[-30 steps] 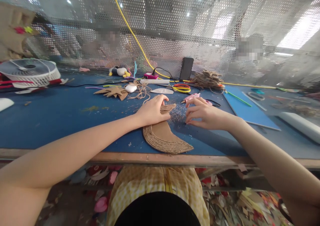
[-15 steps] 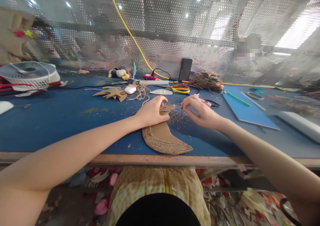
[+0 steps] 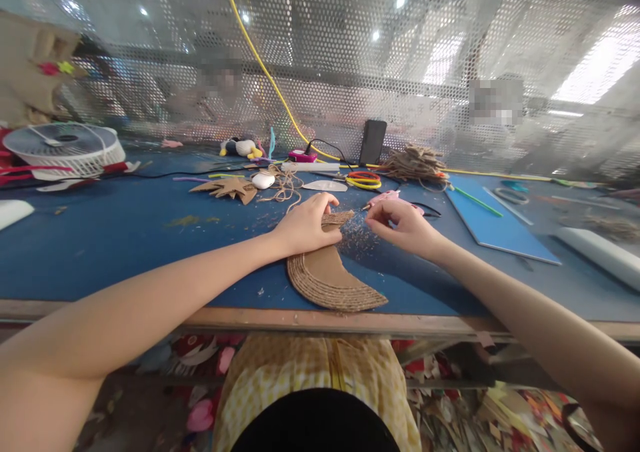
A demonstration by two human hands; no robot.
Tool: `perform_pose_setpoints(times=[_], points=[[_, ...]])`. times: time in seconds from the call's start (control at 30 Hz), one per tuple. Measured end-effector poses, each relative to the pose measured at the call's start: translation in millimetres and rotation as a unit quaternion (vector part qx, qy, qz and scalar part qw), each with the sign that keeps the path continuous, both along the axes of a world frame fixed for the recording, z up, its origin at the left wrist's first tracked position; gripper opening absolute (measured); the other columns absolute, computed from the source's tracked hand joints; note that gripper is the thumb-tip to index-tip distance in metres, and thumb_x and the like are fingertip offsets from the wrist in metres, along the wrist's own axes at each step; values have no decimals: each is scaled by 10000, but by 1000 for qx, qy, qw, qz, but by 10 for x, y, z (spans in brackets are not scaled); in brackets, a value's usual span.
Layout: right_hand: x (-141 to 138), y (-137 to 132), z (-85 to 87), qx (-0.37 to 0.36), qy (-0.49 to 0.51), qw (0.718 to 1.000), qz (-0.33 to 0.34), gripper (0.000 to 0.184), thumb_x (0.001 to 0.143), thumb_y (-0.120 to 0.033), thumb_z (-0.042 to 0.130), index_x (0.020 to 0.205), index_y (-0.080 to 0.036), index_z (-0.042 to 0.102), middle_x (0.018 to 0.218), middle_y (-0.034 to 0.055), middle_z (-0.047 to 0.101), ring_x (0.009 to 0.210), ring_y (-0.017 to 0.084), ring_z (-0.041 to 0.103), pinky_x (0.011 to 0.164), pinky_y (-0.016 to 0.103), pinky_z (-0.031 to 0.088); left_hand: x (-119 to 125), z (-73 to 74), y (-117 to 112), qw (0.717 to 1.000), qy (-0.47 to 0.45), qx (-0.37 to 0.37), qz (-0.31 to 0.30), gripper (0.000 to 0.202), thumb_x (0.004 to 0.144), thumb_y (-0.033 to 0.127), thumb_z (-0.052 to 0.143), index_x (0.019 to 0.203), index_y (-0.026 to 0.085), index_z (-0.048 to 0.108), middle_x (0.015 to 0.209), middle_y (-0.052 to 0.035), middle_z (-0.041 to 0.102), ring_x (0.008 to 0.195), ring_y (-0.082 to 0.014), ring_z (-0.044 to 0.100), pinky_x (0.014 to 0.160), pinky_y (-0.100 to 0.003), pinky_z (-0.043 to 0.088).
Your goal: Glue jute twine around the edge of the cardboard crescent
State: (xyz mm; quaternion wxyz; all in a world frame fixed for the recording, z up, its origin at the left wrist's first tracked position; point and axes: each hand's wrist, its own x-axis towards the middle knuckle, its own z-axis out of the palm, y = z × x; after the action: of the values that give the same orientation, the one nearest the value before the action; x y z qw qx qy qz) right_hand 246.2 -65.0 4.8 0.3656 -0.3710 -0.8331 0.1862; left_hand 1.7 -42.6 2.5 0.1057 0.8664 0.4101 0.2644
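A crescent-shaped piece of brown cardboard (image 3: 327, 279), edged with rows of twine, lies on the blue table (image 3: 125, 239) near its front edge. My left hand (image 3: 305, 225) presses down on the upper end of the crescent, fingers curled over it. My right hand (image 3: 403, 229) hovers just to the right, fingertips pinched together on something too small to make out, possibly a thread. Small fibre crumbs (image 3: 357, 235) are scattered between the hands. A pink glue gun (image 3: 387, 197) lies just behind my right hand.
Farther back lie a cardboard star shape (image 3: 227, 187), loose twine (image 3: 283, 184), a dark phone (image 3: 373, 142) propped upright, coloured rings (image 3: 364, 177) and a twine pile (image 3: 415, 162). A white fan (image 3: 65, 149) sits far left, a blue board (image 3: 495, 229) right. A perforated metal screen stands behind.
My right hand has lifted off the table surface and drawn its fingers into a pinch, moving slightly up and back. The left hand stays pressed on the cardboard.
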Motion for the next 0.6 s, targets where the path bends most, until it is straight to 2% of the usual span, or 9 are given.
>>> perform_pose_setpoints(times=[0.07,0.13,0.33,0.47,0.6], points=[[-8,-18,9,57,-53,997,-10,141,897,-317,608,830,-195,633,919,60,694,790,163,605,693,322,466,-2,-2,0,1000,-2,2,1,492,744,359,644,1189,193,515,1117,-89,626,974,-251,610,868,-411,484],[-27,-36,8,66,-87,994,-4,131,898,-288,590,810,-204,638,1003,71,721,905,194,634,770,344,477,-2,-6,3,1000,-3,2,1,500,746,364,643,1196,189,515,1114,-87,625,968,-249,611,862,-408,487],[27,24,-26,97,-169,977,-88,50,821,-199,570,776,-219,561,769,14,659,724,173,586,702,320,434,-4,6,10,1000,-13,5,3,474,737,344,629,1169,180,526,1136,-94,613,993,-252,606,873,-409,481],[176,150,-26,145,-229,950,-155,46,790,-179,562,773,-217,543,805,39,681,765,202,605,731,334,395,-12,15,0,1000,-12,4,0,474,742,347,628,1172,178,522,1130,-93,608,985,-249,602,868,-411,479],[338,261,-29,180,-290,910,-235,110,850,-177,496,856,-190,605,844,98,702,807,249,610,749,368,370,-14,16,-10,1000,-15,2,-3,484,748,362,632,1181,178,519,1155,-103,608,995,-255,604,868,-416,477]])
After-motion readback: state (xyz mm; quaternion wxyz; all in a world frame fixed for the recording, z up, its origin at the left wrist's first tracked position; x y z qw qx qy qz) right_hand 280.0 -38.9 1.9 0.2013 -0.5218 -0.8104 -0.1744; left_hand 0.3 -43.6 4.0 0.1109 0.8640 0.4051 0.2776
